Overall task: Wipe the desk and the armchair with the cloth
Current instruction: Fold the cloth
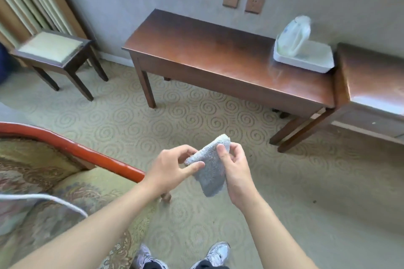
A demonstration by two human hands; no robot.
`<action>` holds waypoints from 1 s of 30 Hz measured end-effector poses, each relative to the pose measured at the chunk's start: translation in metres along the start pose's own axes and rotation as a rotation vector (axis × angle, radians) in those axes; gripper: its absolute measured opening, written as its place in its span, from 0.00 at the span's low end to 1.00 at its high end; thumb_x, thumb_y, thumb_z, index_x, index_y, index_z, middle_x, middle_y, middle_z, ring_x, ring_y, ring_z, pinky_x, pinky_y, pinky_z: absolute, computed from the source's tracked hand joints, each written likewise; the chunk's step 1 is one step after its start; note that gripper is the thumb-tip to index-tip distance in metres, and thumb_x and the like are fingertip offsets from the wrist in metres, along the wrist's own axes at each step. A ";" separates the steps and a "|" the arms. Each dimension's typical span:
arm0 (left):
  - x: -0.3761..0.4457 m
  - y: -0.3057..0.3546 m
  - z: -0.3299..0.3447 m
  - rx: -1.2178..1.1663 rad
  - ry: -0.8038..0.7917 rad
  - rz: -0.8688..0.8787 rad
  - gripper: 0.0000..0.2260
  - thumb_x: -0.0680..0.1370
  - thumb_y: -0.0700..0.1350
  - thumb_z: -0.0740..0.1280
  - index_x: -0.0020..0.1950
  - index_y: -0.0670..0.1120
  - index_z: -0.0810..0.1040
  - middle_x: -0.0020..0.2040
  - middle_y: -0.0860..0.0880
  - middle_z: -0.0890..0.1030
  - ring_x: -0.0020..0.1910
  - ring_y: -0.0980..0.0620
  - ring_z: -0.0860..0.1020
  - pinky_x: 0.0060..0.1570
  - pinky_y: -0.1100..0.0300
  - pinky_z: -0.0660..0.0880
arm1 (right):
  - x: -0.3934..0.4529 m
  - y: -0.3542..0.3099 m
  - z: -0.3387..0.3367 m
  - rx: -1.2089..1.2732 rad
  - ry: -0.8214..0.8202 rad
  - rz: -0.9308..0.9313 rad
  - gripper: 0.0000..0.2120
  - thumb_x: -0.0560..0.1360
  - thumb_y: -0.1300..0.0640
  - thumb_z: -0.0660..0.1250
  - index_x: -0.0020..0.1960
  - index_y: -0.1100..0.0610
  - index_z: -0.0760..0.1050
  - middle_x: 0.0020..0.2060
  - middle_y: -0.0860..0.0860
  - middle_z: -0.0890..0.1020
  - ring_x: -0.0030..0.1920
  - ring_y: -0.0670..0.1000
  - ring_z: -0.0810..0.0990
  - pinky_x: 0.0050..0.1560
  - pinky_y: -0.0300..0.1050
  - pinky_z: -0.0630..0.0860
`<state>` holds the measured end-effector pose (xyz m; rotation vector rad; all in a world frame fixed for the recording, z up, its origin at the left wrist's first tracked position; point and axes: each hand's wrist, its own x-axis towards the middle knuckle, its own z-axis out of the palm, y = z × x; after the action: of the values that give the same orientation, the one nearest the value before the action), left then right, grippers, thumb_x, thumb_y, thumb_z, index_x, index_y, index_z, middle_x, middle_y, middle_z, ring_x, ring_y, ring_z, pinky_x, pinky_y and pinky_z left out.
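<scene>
The person stands on the patterned carpet with both hands raised in front of the waist, working a small grey cloth between them. The right hand has its thumb pressed across the upper part of the cloth and its fingers curled behind it, so it grips the cloth firmly; the left hand pinches the near edge with thumb and forefinger. It looks to me like folding or squaring up the cloth into a pad before wiping — held in the air, well apart from any furniture, so no wiping is under way at this instant.

The wooden desk stands against the far wall, its top bare along the left end and the front edge. At its right rear corner sits a white tray with a clear plastic bottle standing in it, probably parked there to keep the rest of the top free for wiping. Another wooden unit butts against the desk's right end and is cut off by the picture's edge.

The armchair is just to the person's left; only its red wooden rim and patterned upholstery show, the rest runs out of view. A white cord crosses it — what it belongs to I cannot tell. A cushioned stool stands by the curtain. The bottle is blurred, its label unreadable.
</scene>
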<state>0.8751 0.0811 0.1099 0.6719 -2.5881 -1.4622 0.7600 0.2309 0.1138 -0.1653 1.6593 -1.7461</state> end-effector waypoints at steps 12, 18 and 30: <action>0.066 0.191 0.101 -0.493 -0.074 0.136 0.02 0.80 0.44 0.70 0.50 0.48 0.82 0.43 0.52 0.84 0.43 0.57 0.80 0.45 0.65 0.75 | -0.049 -0.137 -0.209 -0.183 -0.137 -0.222 0.15 0.76 0.56 0.71 0.62 0.55 0.78 0.58 0.55 0.84 0.61 0.54 0.80 0.60 0.43 0.75; 0.124 0.237 0.132 -0.530 0.009 0.135 0.05 0.79 0.51 0.70 0.52 0.61 0.78 0.35 0.49 0.82 0.33 0.50 0.78 0.35 0.53 0.76 | -0.026 -0.161 -0.241 -0.035 0.030 -0.263 0.12 0.78 0.55 0.68 0.60 0.57 0.78 0.56 0.57 0.84 0.57 0.56 0.83 0.53 0.45 0.80; 0.321 0.240 0.152 -0.457 -0.428 0.248 0.26 0.71 0.53 0.77 0.67 0.61 0.72 0.53 0.49 0.85 0.49 0.50 0.84 0.48 0.58 0.80 | 0.134 -0.213 -0.289 0.032 0.345 -0.203 0.11 0.78 0.50 0.67 0.56 0.56 0.80 0.53 0.58 0.85 0.56 0.61 0.83 0.57 0.60 0.80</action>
<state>0.4638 0.1734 0.1860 -0.0200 -2.3316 -2.1826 0.4187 0.3767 0.2107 -0.0168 1.9114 -2.0425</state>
